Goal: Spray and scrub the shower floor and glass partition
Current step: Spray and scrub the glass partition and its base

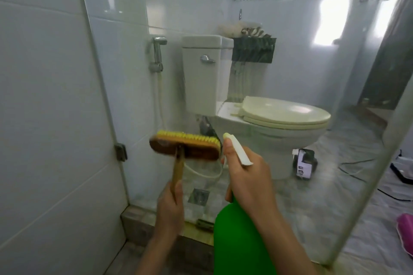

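Head camera, looking through the glass partition point(125, 87) at a toilet point(268, 127) on the far side.

Left of the toilet bowl and nearer the camera: left hand point(171, 205) raised on an outstretched forearm, fingers curled tight round the lower end of a wooden handle point(177, 169). Above that fist, level with the lower bowl: scrub brush point(185, 146) held crosswise, brown wooden back toward the camera, yellow bristles turned to the glass. Cannot tell whether touching it.

Just right of the brush, in front of the toilet bowl: right hand point(245, 172) wrapped round the neck of a green spray bottle point(237, 241), one fingertip up beside the white spray head point(237, 149), nozzle aimed at the glass. Green body hanging below the wrist, down to the bottom edge of the view.

Below the toilet tank, behind the glass: square floor drain point(199, 196). Left of the tank: chrome hand sprayer point(157, 53) on the wall, hose hanging. Farther left of the toilet: metal hinge clamp point(120, 152) at the glass's left edge. Lower left of the toilet, at the foot of the glass: low tiled kerb point(143, 219) and a strip of brown shower floor point(127, 252) on the near side.
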Available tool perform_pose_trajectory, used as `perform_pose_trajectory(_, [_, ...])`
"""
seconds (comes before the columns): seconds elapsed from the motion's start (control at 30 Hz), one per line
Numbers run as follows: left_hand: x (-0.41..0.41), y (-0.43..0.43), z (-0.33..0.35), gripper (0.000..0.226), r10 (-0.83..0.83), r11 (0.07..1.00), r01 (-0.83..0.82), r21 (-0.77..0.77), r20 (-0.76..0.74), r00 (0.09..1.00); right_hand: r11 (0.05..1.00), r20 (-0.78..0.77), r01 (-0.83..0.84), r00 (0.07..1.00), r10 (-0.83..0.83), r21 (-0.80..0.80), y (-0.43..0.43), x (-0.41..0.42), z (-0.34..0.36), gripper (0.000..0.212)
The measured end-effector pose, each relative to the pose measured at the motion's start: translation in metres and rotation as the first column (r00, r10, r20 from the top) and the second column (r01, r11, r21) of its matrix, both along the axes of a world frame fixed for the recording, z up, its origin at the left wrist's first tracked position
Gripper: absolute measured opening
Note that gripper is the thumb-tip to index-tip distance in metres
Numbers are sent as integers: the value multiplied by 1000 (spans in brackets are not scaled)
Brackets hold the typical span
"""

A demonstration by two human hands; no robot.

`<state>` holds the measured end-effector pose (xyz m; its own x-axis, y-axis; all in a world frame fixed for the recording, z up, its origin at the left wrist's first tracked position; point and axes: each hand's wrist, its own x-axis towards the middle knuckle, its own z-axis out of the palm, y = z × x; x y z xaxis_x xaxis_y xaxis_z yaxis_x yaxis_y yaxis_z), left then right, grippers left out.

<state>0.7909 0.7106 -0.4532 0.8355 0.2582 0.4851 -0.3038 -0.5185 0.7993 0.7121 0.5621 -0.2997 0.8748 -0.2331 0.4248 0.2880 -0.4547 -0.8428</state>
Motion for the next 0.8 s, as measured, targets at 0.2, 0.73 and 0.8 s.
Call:
perform_pose_trajectory(0.2, [74,54,84,52,158,965,-138,-224,74,985,1000,-4,-15,1000,15,-4,11,9,-5,54])
perform_pose_trajectory(0.73, [62,61,23,54,125,900,-180,-398,-160,979,1000,-59,1,998,-1,3,22,18,-16,63])
perform_pose_trajectory(0.8, [31,29,-29,52,112,906,-194,-377,-227,967,1000,-70,3,998,-3,2,25,18,-18,62])
